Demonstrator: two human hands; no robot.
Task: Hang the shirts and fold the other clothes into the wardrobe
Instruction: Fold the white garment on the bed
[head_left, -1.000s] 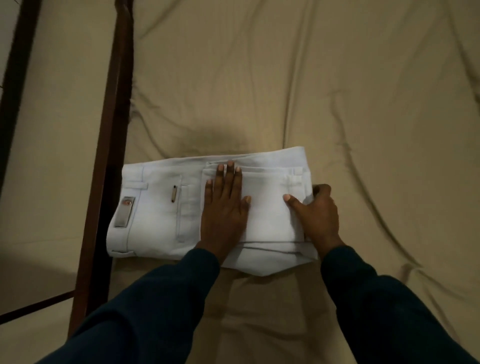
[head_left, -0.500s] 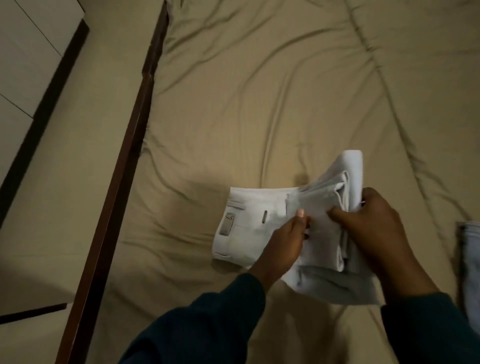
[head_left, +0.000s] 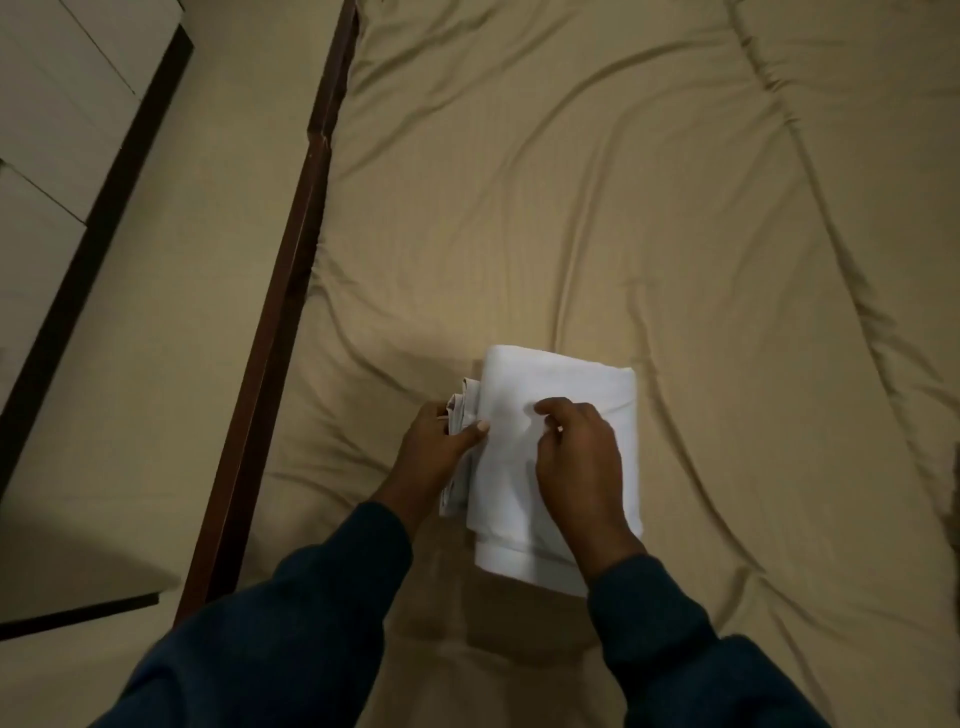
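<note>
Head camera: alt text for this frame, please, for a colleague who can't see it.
Two hands in dark sleeves hold a folded white garment on a wrinkled tan bedsheet; the left hand grips its layered left edge, the right hand presses on top. A dark wooden bed rail runs along the left.

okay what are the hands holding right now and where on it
Folded white trousers on the bed: left hand pinches the layered left edge; right hand rests on top, grip unclear.

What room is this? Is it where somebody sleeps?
Probably a bedroom. There's a bed with a wrinkled tan sheet, a dark wooden bed frame along its side, and folded white trousers lying on the sheet.
</note>
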